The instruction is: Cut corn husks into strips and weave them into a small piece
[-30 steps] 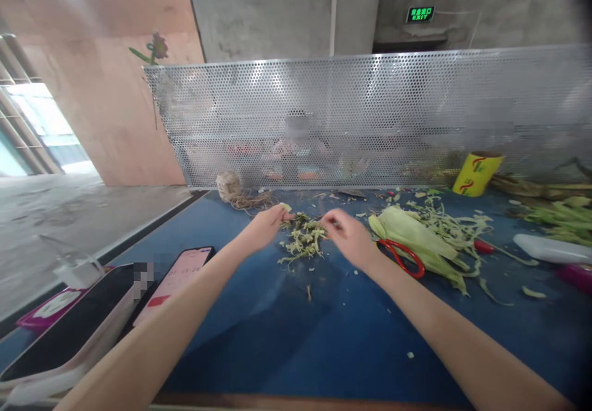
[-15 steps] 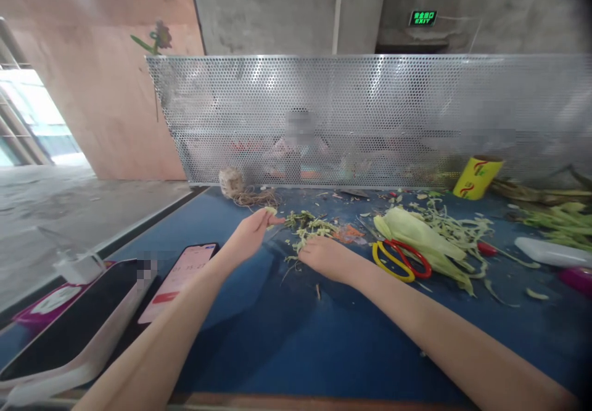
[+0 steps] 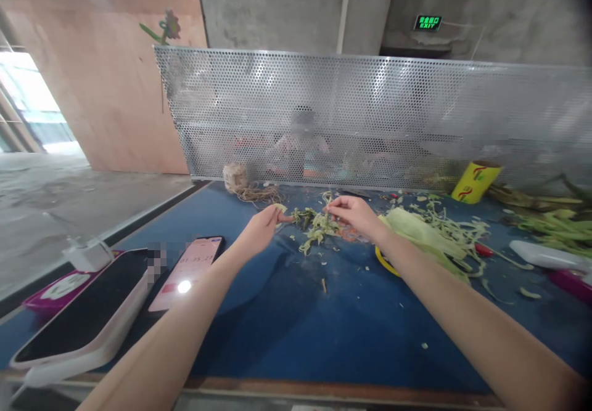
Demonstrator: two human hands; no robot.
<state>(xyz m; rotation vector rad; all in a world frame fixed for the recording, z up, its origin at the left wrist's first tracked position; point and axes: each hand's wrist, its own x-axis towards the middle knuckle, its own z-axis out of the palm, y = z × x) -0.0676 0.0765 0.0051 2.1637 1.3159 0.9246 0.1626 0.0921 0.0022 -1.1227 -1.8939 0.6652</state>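
My left hand [image 3: 263, 231] is closed around a small pale green piece [image 3: 280, 207], perhaps leaf, its index finger stretched toward a pile of green vegetable scraps [image 3: 319, 229]. Just above that pile's right side, my right hand [image 3: 355, 215] pinches some thin pale green scraps [image 3: 327, 199]. Orange shreds [image 3: 349, 233] lie beneath the right hand. Under my right forearm, the yellow handle of the scissors [image 3: 386, 265] shows in part; the red handle is hidden. Large pale green leaves [image 3: 411, 229] rest beyond the forearm.
At left lie a phone [image 3: 187, 275], a larger dark-screened device [image 3: 87, 306] and a white charger [image 3: 87, 257]. A twine ball [image 3: 235, 178] and a yellow roll [image 3: 476, 182] stand near the perforated metal screen [image 3: 370, 109]. At right are a white-handled tool [image 3: 546, 256] and green stalks [image 3: 559, 229].
My right hand has lifted off the scrap pile and moved up and away with thin scraps in its fingers. The forearm now covers most of the scissors. My left hand keeps its hold.
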